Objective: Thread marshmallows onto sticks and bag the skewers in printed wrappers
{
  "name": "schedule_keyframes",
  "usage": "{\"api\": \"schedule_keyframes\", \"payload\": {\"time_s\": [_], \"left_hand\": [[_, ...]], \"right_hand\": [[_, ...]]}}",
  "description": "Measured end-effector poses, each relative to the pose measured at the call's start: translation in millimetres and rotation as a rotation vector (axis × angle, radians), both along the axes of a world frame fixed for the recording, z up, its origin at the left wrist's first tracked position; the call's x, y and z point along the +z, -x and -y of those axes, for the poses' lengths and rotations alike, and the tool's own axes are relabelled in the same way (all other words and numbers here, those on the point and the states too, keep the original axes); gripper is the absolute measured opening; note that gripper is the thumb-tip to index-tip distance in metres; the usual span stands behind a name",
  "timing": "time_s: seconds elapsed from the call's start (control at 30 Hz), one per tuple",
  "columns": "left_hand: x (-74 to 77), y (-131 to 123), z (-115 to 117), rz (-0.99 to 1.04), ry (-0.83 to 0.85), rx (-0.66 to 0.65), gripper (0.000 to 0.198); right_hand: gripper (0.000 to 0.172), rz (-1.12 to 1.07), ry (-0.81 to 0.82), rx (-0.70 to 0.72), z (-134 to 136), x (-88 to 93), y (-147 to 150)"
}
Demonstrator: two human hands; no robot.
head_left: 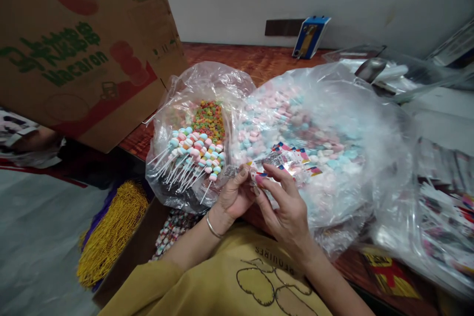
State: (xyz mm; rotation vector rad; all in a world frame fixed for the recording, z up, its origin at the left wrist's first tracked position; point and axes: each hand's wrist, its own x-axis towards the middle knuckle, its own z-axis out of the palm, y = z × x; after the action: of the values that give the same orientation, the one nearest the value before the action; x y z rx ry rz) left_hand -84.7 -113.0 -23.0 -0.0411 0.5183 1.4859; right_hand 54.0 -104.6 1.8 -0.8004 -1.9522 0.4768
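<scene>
My left hand [234, 196], with a bangle at its wrist, pinches the edge of a small clear printed wrapper [259, 175]. The fingers of my right hand [287, 205] close on the wrapper's other side. Just beyond them, a fanned pile of printed wrappers [289, 155] lies on a big clear bag of pink, blue and white marshmallows [326, 133]. Left of my hands, marshmallow skewers [194, 153] with white sticks rest in an open plastic bag [218, 76]. Behind them are small orange, green and yellow candies [208, 121].
A large cardboard box [85, 49] stands at the left on the wooden table [266, 66]. A blue box [311, 37] is by the wall. A metal scoop [370, 69] lies back right, and bags of printed packaging [448, 227] at the right. Gold bead strands [114, 232] hang low left.
</scene>
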Motion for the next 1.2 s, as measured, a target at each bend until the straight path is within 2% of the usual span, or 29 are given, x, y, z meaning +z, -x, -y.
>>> {"api": "schedule_keyframes", "payload": {"time_s": [0.17,0.37,0.7,0.83,0.93,1.0,1.03,1.1,1.13,1.2], "left_hand": [[-4.7,7.2,5.7,0.063,-0.074,0.017,0.026],[-0.7,18.1,9.8,0.085,-0.126,0.039,0.029],[2.1,38.6,19.3,0.106,-0.092,0.109,0.036],[13.0,64.1,38.6,0.055,-0.113,0.192,0.038],[26.2,95.6,65.8,-0.023,-0.181,0.368,0.042],[33.7,117.4,85.3,-0.086,-0.221,0.514,0.045],[36.2,127.0,93.8,-0.109,-0.239,0.580,0.045],[38.3,141.9,106.4,-0.144,-0.264,0.681,0.046],[37.9,146.9,109.9,-0.157,-0.268,0.711,0.046],[35.3,152.0,111.4,-0.167,-0.260,0.729,0.046]], "right_hand": [[0.025,-0.010,-0.020,0.014,11.6,9.9,3.3],[0.031,-0.032,-0.063,0.046,15.9,23.4,5.2],[0.024,0.015,-0.024,0.119,7.6,31.0,27.2],[0.018,0.003,0.045,0.178,-8.9,44.3,46.4],[0.017,0.101,0.245,0.277,-20.5,42.1,80.8],[0.017,0.191,0.553,0.386,-22.5,29.8,112.4],[0.021,0.212,0.764,0.430,-21.7,21.4,129.3],[0.033,0.140,1.212,0.420,-18.5,4.6,162.0],[0.034,0.050,1.363,0.395,-16.7,-2.3,176.3],[0.035,-0.054,1.448,0.365,-14.1,-10.0,197.1]]}}
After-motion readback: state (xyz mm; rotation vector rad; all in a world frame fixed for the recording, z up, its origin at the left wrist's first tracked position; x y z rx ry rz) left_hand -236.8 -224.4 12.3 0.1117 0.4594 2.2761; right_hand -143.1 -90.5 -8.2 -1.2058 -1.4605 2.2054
